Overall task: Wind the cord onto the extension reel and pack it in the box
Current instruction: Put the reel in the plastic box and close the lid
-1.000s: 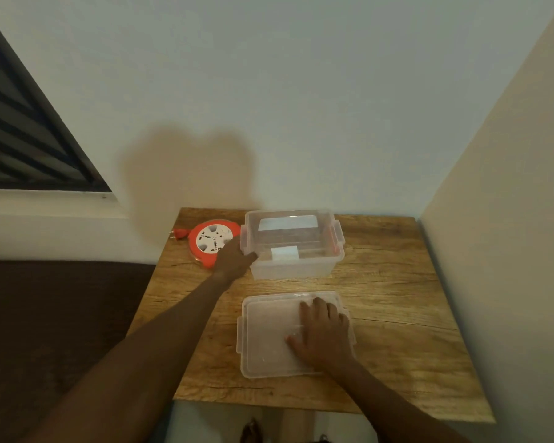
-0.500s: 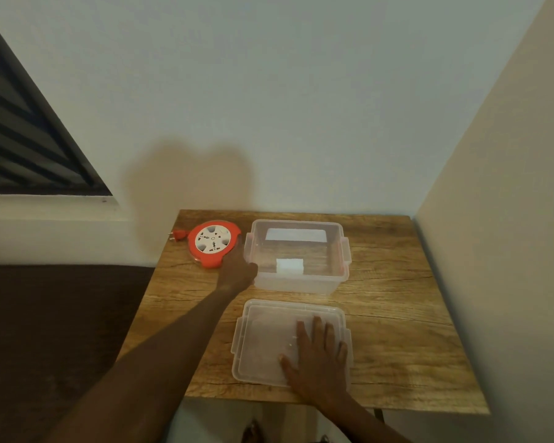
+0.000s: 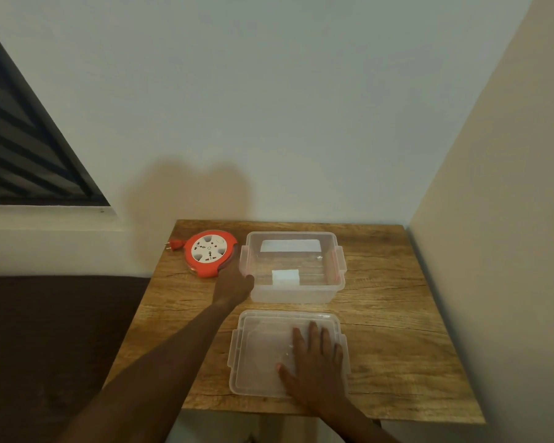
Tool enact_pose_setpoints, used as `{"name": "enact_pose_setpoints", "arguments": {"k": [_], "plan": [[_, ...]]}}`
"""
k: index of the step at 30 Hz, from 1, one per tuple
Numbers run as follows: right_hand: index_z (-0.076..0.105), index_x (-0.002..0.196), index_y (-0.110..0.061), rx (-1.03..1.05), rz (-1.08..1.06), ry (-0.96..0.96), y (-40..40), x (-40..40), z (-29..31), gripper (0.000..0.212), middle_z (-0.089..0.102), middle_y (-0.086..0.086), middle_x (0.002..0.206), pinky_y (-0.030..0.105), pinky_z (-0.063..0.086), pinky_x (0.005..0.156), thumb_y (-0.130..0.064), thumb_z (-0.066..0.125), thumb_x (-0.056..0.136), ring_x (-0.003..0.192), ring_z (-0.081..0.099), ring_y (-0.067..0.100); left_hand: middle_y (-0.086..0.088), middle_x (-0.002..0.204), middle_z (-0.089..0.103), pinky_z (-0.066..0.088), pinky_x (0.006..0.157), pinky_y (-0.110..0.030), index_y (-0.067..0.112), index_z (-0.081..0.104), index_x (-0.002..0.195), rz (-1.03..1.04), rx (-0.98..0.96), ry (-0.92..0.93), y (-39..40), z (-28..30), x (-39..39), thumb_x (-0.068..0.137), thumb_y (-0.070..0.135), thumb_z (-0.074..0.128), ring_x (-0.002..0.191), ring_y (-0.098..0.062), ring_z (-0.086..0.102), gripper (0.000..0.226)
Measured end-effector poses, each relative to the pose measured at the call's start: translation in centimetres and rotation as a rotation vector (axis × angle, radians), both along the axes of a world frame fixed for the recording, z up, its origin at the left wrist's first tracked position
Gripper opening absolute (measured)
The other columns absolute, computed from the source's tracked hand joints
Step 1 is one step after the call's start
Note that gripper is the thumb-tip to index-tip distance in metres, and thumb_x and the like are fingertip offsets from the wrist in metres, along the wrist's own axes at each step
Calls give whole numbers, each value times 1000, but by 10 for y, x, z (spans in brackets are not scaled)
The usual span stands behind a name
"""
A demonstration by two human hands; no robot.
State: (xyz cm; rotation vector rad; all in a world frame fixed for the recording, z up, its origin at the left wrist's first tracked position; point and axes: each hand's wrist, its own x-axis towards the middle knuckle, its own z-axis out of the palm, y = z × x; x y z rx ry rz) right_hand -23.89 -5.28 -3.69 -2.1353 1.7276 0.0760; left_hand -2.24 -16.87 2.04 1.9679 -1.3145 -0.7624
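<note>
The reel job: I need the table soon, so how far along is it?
Done: the cord looks wound onto the orange reel, only its plug sticking out, and the lid is off the box. In hand: the left hand sits between reel and box, gripping nothing clearly; the right hand lies flat on the lid. Left: put the reel in the box and close it.

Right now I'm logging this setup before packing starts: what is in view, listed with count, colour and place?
extension reel: one, orange with white socket face, table's far left
plug: one, orange, left of reel
box: one, clear, open, far centre
lid: one, clear, flat, near the front edge
table: one, wood grain
left hand: between reel and box, fingers hidden
right hand: flat on lid
</note>
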Motion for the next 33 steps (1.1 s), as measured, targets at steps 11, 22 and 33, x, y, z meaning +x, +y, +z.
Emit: {"name": "enact_pose_setpoints", "arguments": {"k": [11, 22, 33], "plan": [[39, 145, -27, 26, 357, -501, -59, 86, 111, 62, 34, -2, 154, 41, 33, 114, -39, 64, 89, 140, 32, 20, -17, 143, 61, 56, 102, -53, 7, 58, 141, 370, 56, 161, -13, 0, 80, 97, 40, 64, 124, -38, 60, 56], [49, 139, -12, 355, -125, -823, -181, 204, 125, 63, 58, 3, 130, 32, 57, 83, -20, 75, 82, 112, 59, 21, -15, 115, 75, 59, 94, -52, 10, 73, 115, 381, 134, 373, -44, -29, 169, 75, 31, 82, 107, -37, 71, 46], [33, 149, -13, 462, -693, -700, -223, 258, 50, 74, 48, 10, 143, 36, 55, 91, -31, 69, 87, 118, 54, 27, -9, 122, 73, 63, 90, -52, 14, 61, 127, 185, 170, 489, -55, -16, 185, 79, 6, 87, 106, -30, 72, 55]]}}
